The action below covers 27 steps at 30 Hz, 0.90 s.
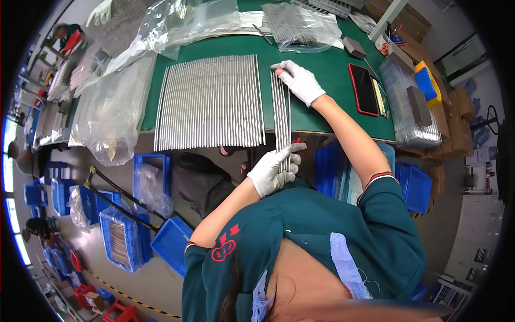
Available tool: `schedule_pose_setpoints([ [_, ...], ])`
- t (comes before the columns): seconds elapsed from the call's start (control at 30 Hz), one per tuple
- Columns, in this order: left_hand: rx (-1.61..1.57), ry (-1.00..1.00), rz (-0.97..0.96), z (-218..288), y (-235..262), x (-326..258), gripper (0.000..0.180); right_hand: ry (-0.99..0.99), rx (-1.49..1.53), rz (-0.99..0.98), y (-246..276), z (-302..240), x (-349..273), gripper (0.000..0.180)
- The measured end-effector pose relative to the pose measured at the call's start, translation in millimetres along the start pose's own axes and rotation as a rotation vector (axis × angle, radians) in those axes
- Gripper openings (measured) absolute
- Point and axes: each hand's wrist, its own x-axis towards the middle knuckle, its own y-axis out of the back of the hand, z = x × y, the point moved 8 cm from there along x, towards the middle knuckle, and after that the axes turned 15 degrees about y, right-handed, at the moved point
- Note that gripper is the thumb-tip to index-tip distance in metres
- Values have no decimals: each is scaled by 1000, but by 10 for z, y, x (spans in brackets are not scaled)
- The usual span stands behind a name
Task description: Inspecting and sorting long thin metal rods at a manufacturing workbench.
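Observation:
A small bundle of thin silvery metal rods (pixel 281 114) extends past the near edge of the green worktable (pixel 327 61). Around its near end, my left hand (pixel 274 170) is closed, in a white glove. My right hand (pixel 301 83), gloved too with a bare fingertip showing, pinches the bundle's far end over the table. Just left of the bundle, a wide row of similar metal rods (pixel 209 102) lies side by side on the table, with the near ends at its edge.
Clear plastic bags (pixel 110 110) cover the table's left side; bagged rods (pixel 292 27) lie at the back. To the right are a red-edged phone (pixel 363 90), a grey block (pixel 354 48) and a stack of clear trays (pixel 399 80). Blue crates (pixel 174 244) stand on the floor.

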Motion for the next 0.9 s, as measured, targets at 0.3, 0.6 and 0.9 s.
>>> schedule_pose_setpoints([
  [0.3, 498, -180, 397, 106, 138, -529, 26, 108, -482, 312, 938, -29, -351, 18],
  [0.6, 767, -669, 1093, 581, 337, -1518, 26, 463, -580, 16, 576, -390, -653, 15],
  [0.9, 689, -688, 1026, 582, 355, -1548, 21, 171, -288, 152, 764, -414, -487, 14],
])
